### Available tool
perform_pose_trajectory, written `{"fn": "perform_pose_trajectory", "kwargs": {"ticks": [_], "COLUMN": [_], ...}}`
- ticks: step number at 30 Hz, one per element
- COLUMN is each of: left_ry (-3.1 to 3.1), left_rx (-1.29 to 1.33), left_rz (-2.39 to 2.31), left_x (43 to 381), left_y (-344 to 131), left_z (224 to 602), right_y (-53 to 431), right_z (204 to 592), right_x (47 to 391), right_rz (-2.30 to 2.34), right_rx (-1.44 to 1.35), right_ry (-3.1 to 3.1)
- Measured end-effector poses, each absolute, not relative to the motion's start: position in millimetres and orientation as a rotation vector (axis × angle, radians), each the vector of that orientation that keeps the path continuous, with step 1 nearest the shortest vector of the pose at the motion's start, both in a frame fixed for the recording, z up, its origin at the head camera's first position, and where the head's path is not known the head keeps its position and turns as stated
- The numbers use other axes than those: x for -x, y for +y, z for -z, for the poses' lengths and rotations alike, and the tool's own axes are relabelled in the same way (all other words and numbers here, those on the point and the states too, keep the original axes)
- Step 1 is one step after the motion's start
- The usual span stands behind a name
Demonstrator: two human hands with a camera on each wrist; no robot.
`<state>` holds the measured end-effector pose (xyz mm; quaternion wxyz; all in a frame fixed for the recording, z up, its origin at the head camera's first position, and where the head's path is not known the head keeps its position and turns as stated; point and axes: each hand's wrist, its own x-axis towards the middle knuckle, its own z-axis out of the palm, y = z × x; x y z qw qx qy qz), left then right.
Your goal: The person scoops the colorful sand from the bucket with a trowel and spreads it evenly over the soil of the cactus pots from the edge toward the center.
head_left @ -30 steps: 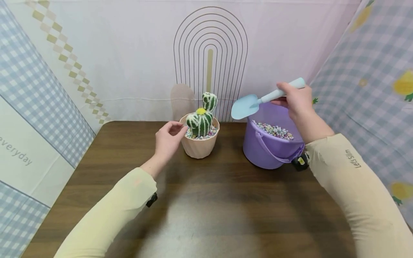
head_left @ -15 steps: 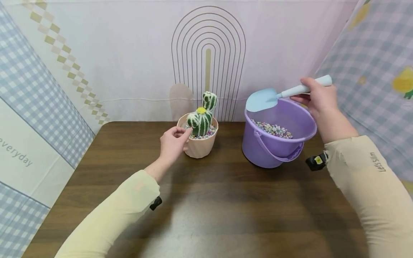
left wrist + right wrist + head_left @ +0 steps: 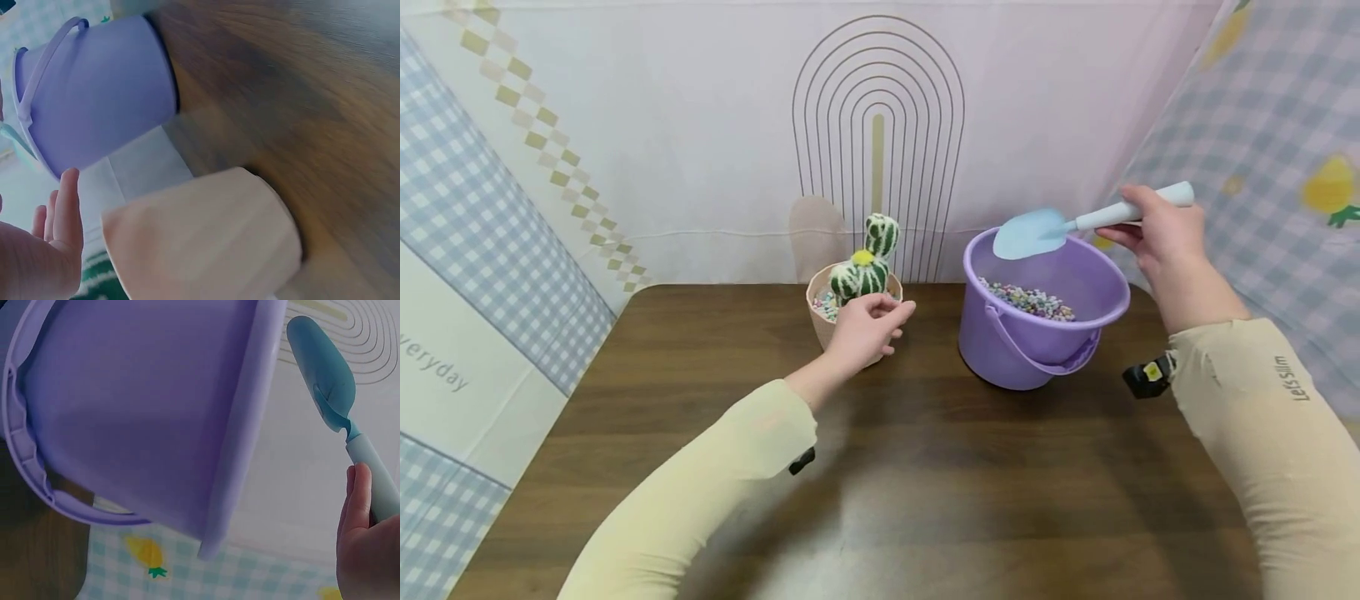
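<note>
My right hand grips the white handle of a light blue garden trowel. Its blade hangs over the mouth of a purple bucket, and no beads show on it. Small multicoloured beads lie inside the bucket. My left hand hovers in front of a peach flowerpot, hiding part of it in the head view. Its fingers are relaxed, with nothing seen between them. In the pot stands a knitted green-and-white cactus with a yellow flower, with beads around its base.
The pot and bucket stand side by side near the back edge of the brown wooden table. Behind them hangs a white cloth with an arch pattern. A checked cloth borders the right side.
My left hand has moved right, from the pot's left side to its front. The right hand has carried the trowel rightward, over the bucket.
</note>
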<state>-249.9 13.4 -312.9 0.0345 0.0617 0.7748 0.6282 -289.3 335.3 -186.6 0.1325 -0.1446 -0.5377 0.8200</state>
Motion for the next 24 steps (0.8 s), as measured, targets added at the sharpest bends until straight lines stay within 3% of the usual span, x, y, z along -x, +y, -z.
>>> {"fn": "perform_pose_trajectory", "kwargs": {"ticks": [10,24], "left_ry": [2.352,2.408], "left_rx": [-0.332,-0.267], "left_rz": [-1.852,-1.864], "left_x": [262,281], "left_y": [45,77], "left_z": [302,299], "right_y": [348,358], "right_z": [193,205], "right_x": [287,289], "right_rz": [-2.316,-2.179], "right_rx": [0.49,0.508], "right_ry": [-1.607,-1.73]}}
